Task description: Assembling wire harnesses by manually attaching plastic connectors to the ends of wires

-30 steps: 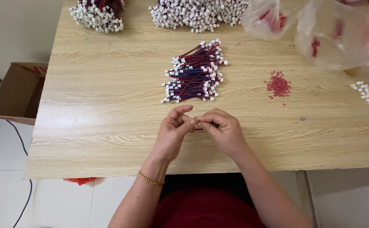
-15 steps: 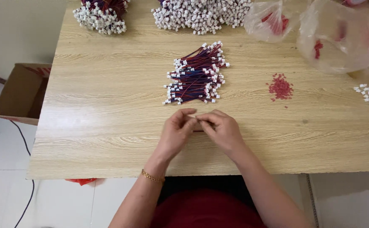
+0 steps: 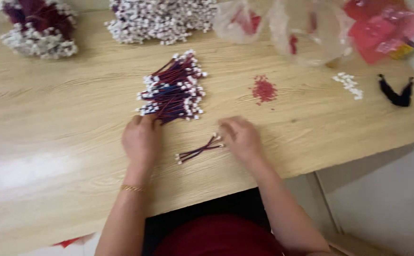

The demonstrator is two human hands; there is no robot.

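My left hand (image 3: 141, 137) rests loosely open at the near edge of the wire pile (image 3: 173, 90); my right hand (image 3: 239, 135), fingers spread and empty, touches a small wire bundle (image 3: 200, 149) lying on the counter (image 3: 65, 123). Sorting looks underway; the next pick calls for a fine pinch.

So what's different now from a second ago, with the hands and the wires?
The hands have parted. The left hand moved up to the near edge of the wire pile. The right hand let go; a few wires now lie on the table beside it. The camera also swung right. The pile, the red bits and the bags stayed put.
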